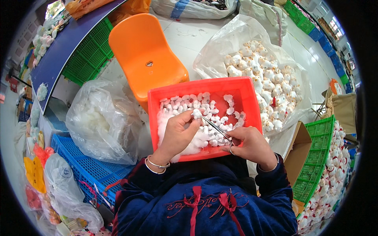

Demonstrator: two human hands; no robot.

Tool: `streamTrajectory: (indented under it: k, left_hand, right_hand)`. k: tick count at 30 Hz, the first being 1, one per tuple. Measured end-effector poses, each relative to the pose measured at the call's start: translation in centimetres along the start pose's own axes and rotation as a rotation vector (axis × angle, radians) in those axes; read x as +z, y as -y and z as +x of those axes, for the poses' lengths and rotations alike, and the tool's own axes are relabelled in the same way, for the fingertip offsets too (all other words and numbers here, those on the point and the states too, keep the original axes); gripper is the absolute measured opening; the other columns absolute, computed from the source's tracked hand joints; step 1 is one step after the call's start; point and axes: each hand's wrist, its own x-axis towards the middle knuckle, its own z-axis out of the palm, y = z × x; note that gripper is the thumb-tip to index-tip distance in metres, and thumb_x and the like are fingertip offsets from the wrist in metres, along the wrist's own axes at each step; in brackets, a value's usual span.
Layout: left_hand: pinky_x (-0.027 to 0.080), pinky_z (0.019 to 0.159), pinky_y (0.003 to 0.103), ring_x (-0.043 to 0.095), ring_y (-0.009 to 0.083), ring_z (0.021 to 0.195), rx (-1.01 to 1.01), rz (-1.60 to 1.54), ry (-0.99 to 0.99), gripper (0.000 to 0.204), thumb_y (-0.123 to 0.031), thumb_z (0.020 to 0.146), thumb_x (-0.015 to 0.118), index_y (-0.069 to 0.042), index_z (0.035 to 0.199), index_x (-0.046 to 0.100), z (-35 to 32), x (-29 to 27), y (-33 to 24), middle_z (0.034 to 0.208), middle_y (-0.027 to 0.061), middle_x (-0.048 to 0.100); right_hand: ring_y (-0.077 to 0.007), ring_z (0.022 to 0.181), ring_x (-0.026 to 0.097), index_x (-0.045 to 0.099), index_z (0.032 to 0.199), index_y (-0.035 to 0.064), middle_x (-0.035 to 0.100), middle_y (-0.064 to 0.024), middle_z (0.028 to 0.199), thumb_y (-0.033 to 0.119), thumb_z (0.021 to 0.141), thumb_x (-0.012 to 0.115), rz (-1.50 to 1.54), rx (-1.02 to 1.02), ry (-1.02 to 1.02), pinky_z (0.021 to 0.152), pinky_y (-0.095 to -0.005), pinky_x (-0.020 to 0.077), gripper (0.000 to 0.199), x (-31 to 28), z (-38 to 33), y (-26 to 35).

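Left hand is over the near-left part of the red tray, bent at the wrist with the back of it facing up. Thumb and index finger are pinching a small white piece, which sits above the middle of the tray. Right hand comes in over the near-right corner of the tray, fingers curled round the handle loops of a slim metal tool that slants across to that same piece. Could be scissors, could be forceps; the tips are too small and covered for me to say.

More curved white bits are spread inside the tray, with white fluff heaped along its left side. As for writing, the dark blue top on the near side of the tray has red cursive embroidery, and well left of the tray there's a yellow packet with dark printing.
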Motion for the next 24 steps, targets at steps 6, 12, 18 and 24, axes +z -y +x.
streamTrajectory:
  k: [6,12,18,24]
  left_hand:
    - [0.047,0.065,0.033,0.061,0.0219,0.069,0.274,0.377,0.008,0.013,0.001,0.093,0.063,0.006,0.105,0.067,0.4,-0.3,-0.5,0.082,0.0137,0.063]
    - [0.045,0.060,0.035,0.057,0.0259,0.064,0.322,0.490,-0.116,0.006,0.002,0.092,0.064,0.005,0.097,0.064,0.4,0.6,-0.3,0.078,0.0156,0.059]
    - [0.043,0.057,0.032,0.055,0.0186,0.062,0.211,0.326,-0.144,0.005,0.001,0.093,0.064,0.005,0.091,0.063,0.4,1.0,1.4,0.074,0.0138,0.059]
    - [0.040,0.060,0.021,0.051,0.0009,0.070,0.022,0.140,-0.200,0.014,-0.004,0.097,0.065,0.005,0.103,0.075,0.6,-0.5,0.9,0.080,-0.0073,0.062]
  right_hand:
    - [-0.0350,0.066,0.066,0.072,0.096,0.0028,0.066,-0.0153,0.071,0.023,0.082,0.080,-0.116,-0.010,0.064,0.060,-0.0434,0.0500,0.025,-1.1,0.2,0.3]
    - [-0.0280,0.058,0.061,0.071,0.098,0.0005,0.062,-0.0153,0.067,0.023,0.087,0.079,0.104,0.057,0.120,0.058,-0.0403,0.0468,0.026,0.6,0.7,0.3]
    - [-0.0245,0.059,0.061,0.069,0.100,-0.0038,0.063,-0.0156,0.069,0.026,0.087,0.081,0.302,0.099,0.057,0.058,-0.0386,0.0471,0.035,4.2,0.9,0.8]
    - [-0.0351,0.093,0.064,0.070,0.112,0.0016,0.067,-0.0162,0.097,0.030,0.078,0.087,-0.137,0.006,-0.198,0.081,-0.0448,0.0524,0.047,3.1,0.6,-0.5]
